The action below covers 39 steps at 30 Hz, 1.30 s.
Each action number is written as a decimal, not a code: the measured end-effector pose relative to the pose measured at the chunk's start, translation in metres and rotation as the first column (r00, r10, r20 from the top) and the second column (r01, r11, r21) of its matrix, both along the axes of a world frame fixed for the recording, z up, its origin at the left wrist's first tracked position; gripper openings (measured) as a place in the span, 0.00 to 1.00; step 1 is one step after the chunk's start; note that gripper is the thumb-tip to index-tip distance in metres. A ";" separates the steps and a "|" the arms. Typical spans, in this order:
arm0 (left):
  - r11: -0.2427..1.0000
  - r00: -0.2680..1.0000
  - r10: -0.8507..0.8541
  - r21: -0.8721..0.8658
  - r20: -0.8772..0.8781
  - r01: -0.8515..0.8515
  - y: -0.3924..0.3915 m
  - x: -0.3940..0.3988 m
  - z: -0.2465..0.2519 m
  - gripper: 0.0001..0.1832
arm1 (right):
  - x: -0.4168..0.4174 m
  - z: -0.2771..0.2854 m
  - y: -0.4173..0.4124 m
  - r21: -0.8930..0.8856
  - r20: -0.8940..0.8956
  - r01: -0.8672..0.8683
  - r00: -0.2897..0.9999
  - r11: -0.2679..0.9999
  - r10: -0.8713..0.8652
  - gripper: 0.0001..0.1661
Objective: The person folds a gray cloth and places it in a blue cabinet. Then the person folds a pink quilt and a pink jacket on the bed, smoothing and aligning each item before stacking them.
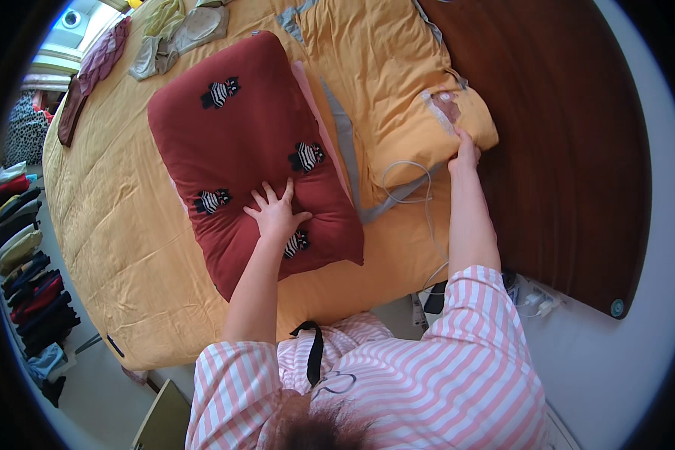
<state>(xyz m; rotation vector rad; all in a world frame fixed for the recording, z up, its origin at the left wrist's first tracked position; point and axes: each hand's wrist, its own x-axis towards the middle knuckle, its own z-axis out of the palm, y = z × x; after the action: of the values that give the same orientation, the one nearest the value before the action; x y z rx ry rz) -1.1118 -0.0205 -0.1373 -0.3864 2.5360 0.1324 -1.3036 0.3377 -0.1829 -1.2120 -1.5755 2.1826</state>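
My left hand (274, 215) lies with fingers spread on a dark red pillow (242, 135) printed with cats in striped shirts. The fabric dips under the palm, and a pink layer shows beneath the pillow's right edge. My right hand (465, 152) touches the near right part of an orange pillow (405, 152) or folded bedding beside the headboard. Its fingertips are at a patch (445, 108) of white and reddish brown; whether they pinch the cloth is not plain. A thin white cable (406, 163) loops over the orange fabric.
A dark wooden headboard (568, 169) stands to the right, with plugs in a power strip (540, 301) below it. Light undergarments (199, 28) and a purple garment (104, 56) lie on the orange bedsheet (118, 197). Rows of folded or hung clothes (34, 287) line the left.
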 end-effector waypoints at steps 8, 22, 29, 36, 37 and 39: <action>0.991 0.997 0.076 0.110 0.010 -0.077 -0.002 0.009 0.031 0.49 | -0.044 0.214 -0.053 -0.030 -0.588 -0.347 0.764 0.937 0.264 0.24; 0.575 0.652 0.654 0.812 -0.385 -0.097 -0.096 0.231 0.092 0.41 | 0.230 0.526 -0.034 0.560 -0.726 -0.411 0.175 0.720 0.665 0.30; 0.604 0.279 0.779 0.791 -0.561 -0.095 -0.138 0.408 0.150 0.72 | 0.315 0.533 -0.026 0.548 -0.760 -0.537 -0.001 0.641 0.650 0.31; 0.763 0.346 0.642 0.525 -0.684 -0.376 -0.195 0.598 0.161 0.56 | 0.366 0.491 -0.165 0.588 -0.540 -0.720 -0.011 0.368 0.842 0.30; 0.720 0.406 0.694 0.575 -0.595 -0.388 -0.200 0.618 0.145 0.47 | 0.378 0.493 -0.191 0.615 -0.472 -0.731 -0.043 0.295 0.881 0.30; 0.626 0.512 0.763 0.650 -0.395 -0.431 -0.210 0.663 0.112 0.29 | 0.411 0.487 -0.244 0.673 -0.295 -0.736 -0.171 0.077 0.940 0.30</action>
<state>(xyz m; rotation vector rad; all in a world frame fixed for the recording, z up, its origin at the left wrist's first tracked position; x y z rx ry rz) -0.4492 -0.2308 -0.0255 -1.2277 2.7074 1.3879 -0.8929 0.0932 0.3037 1.3725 -2.3773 2.1593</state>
